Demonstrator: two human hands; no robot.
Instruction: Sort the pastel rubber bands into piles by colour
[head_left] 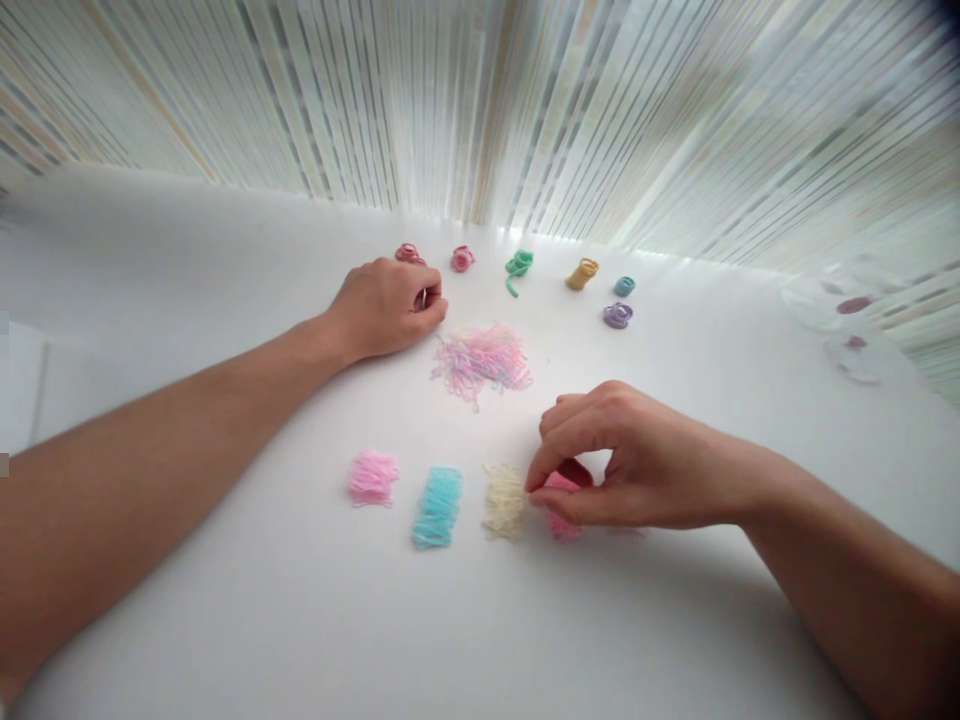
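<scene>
My right hand (622, 455) hovers low over the front row with thumb and index finger pinched; whatever is between the tips is too small to make out. Its tips are at the right edge of a pale yellow bundle of thin strands (504, 502). Partly hidden beneath this hand is a deep pink bundle (564, 510). Left of these lie a blue bundle (437, 507) and a light pink bundle (373, 479). My left hand (394, 307) rests closed on the table, beside a loose pile of mixed pastel strands (486, 362); its fingertips' contents are hidden.
Along the back of the white table (247, 610) stand coiled bands: red (407, 253), pink (462, 259), green (519, 265), yellow (582, 274), blue (624, 287) and purple (618, 316). A striped curtain (450, 110) hangs behind. Clear round items (855, 345) are at the right.
</scene>
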